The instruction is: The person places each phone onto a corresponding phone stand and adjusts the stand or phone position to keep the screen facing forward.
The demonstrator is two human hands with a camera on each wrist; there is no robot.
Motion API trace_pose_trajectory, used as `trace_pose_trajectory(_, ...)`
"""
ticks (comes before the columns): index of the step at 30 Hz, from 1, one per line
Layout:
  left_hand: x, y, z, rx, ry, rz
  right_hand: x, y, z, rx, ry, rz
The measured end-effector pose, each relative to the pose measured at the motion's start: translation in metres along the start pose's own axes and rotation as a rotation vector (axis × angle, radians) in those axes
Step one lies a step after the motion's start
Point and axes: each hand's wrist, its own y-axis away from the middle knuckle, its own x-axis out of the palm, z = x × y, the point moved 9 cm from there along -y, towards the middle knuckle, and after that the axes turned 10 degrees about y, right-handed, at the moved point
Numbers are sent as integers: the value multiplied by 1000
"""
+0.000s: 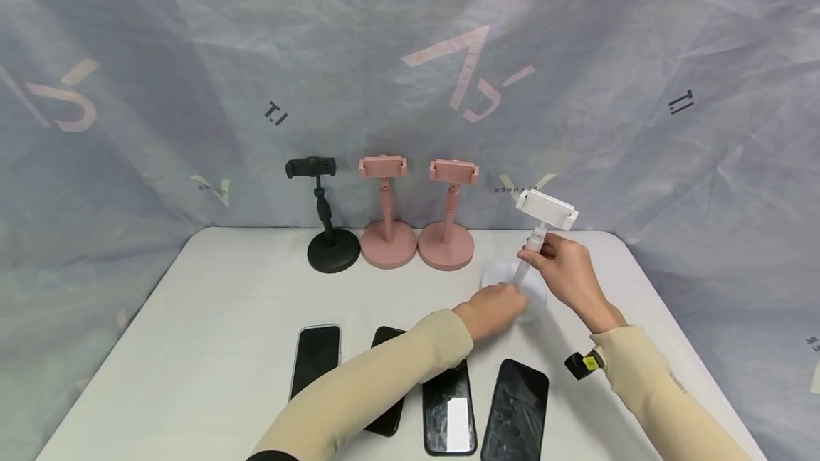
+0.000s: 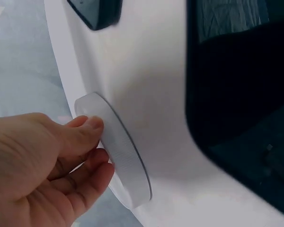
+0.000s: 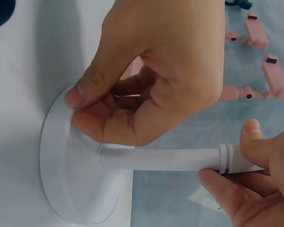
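A white phone stand (image 1: 547,209) leans to the right at the right side of the table, its clamp uppermost. My left hand (image 1: 495,310) is low on the stand, and in the left wrist view its thumb and fingertips pinch the edge of the round base (image 2: 125,156). Higher up, my right hand (image 1: 570,269) grips the stem just below the clamp. In the right wrist view the fingers and thumb of that hand lie around the ribbed collar of the stem (image 3: 175,160). The far part of the base is partly hidden by my left hand in the head view.
Along the back of the white table (image 1: 211,290) stand a black phone stand (image 1: 333,251), a pink stand (image 1: 389,246) and a second pink stand (image 1: 446,247). Several dark phones, among them one in a clear case (image 1: 315,354), lie in front, partly under my left sleeve. Grey cloth hangs behind.
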Motion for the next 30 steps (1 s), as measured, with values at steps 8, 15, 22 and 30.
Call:
trace_pose_trajectory(8,2,5,-5,-2,64,-10,-4,13,2,-4,-15,-23)
trace_pose_trajectory(15,8,10,-12,13,95,10,-3,25,2,13,-21,-23)
trace_pose_trajectory(22,9,10,-22,39,79,-3,-13,34,7,-42,11,-67)
trace_pose_trajectory(30,8,10,-29,32,62,-1,-18,37,9,-62,14,-89)
